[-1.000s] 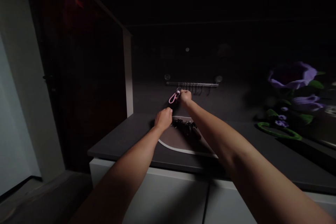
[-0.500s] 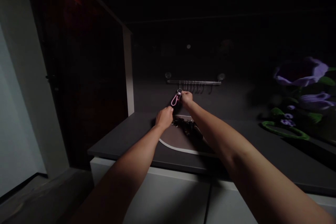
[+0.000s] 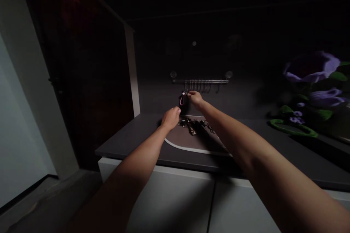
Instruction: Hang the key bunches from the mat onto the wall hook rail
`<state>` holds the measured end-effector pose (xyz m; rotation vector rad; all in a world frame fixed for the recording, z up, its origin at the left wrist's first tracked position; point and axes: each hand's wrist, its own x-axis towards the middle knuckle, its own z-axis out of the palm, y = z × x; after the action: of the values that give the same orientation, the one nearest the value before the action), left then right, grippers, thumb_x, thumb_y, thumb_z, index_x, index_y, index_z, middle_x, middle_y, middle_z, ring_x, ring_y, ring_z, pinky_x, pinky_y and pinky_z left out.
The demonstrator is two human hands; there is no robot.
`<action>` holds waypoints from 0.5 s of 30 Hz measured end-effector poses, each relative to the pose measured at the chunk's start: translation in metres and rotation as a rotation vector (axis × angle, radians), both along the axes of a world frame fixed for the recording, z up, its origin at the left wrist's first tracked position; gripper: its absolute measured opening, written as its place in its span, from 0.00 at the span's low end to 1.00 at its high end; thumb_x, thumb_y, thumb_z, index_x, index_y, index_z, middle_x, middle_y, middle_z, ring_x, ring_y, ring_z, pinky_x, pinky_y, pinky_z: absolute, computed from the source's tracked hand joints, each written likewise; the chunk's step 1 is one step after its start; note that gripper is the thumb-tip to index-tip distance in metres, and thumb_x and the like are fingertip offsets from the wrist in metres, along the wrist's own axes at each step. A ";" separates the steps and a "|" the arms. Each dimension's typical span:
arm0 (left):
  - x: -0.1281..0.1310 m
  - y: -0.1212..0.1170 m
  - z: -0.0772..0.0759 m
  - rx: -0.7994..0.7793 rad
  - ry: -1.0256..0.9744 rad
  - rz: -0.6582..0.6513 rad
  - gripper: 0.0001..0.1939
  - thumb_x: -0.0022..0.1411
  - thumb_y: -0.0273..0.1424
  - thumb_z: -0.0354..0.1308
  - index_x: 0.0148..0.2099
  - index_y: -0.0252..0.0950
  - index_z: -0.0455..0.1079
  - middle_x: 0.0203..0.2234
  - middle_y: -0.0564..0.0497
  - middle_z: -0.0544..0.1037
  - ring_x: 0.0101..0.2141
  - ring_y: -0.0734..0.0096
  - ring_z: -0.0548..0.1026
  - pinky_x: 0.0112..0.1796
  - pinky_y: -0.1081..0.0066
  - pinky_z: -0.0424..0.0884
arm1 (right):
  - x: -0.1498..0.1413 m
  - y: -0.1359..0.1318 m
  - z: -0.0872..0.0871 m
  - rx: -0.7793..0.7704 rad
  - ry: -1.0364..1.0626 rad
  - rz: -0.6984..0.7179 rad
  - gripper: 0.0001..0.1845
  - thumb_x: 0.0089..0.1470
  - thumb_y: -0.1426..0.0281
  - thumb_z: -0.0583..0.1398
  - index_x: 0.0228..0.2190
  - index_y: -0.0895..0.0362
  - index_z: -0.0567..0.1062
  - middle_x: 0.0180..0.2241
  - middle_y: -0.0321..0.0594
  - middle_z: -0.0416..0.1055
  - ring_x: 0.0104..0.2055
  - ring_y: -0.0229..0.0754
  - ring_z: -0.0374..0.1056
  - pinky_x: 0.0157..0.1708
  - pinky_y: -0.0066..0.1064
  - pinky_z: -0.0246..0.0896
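My right hand (image 3: 194, 98) is pinched on the metal ring of a pink key strap (image 3: 182, 99), which hangs straight down just below a hook rail (image 3: 200, 81) on the dark wall. My left hand (image 3: 171, 118) hovers below the strap, fingers curled, its fingertips close to the strap's lower end; I cannot make out whether it holds anything. Under both hands a heap of keys and key rings (image 3: 194, 125) lies on a dark tray with a pale rim (image 3: 188, 149) on the dark counter (image 3: 128, 140).
The rail carries several empty hooks (image 3: 203, 87). Purple flowers with green leaves (image 3: 311, 80) decorate the wall at right. White cabinet doors (image 3: 177, 204) sit below the counter. A dark panel with a white edge (image 3: 130, 72) stands at left, and the scene is dim.
The pink strap went from slanting out to the left to hanging straight down under the rail. My left hand shifted slightly up and right toward it. The view rose a little.
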<state>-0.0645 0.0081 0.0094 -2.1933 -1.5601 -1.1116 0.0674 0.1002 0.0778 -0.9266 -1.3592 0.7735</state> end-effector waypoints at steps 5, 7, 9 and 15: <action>0.000 -0.002 0.000 -0.015 -0.024 -0.070 0.12 0.62 0.30 0.41 0.39 0.37 0.66 0.34 0.48 0.73 0.37 0.69 0.70 0.39 0.71 0.63 | 0.006 -0.019 0.012 -0.069 -0.070 -0.067 0.11 0.41 0.77 0.59 0.32 0.61 0.69 0.30 0.40 0.69 0.30 0.34 0.63 0.36 0.29 0.61; 0.000 -0.004 0.000 -0.041 -0.025 -0.087 0.11 0.61 0.29 0.43 0.40 0.37 0.67 0.36 0.48 0.73 0.38 0.70 0.70 0.40 0.71 0.64 | 0.010 -0.027 0.013 -0.070 -0.071 -0.057 0.12 0.41 0.76 0.60 0.33 0.61 0.69 0.29 0.39 0.69 0.30 0.34 0.63 0.35 0.30 0.61; 0.001 -0.005 0.000 -0.064 -0.025 -0.098 0.11 0.61 0.29 0.44 0.41 0.38 0.67 0.37 0.48 0.73 0.39 0.70 0.70 0.41 0.72 0.64 | 0.014 -0.036 0.010 -0.057 -0.080 -0.040 0.12 0.41 0.76 0.59 0.33 0.61 0.70 0.28 0.38 0.68 0.29 0.33 0.63 0.35 0.30 0.61; 0.008 -0.010 -0.002 -0.107 0.037 -0.088 0.13 0.60 0.28 0.45 0.44 0.38 0.68 0.40 0.48 0.72 0.42 0.69 0.69 0.44 0.71 0.63 | 0.025 -0.062 -0.028 0.008 -0.188 -0.054 0.09 0.43 0.77 0.57 0.31 0.60 0.70 0.31 0.39 0.70 0.33 0.34 0.65 0.41 0.32 0.60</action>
<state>-0.0563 -0.0020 0.0071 -2.3593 -1.5556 -1.0267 0.0922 0.0382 0.0502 -1.0460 -1.4925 0.6526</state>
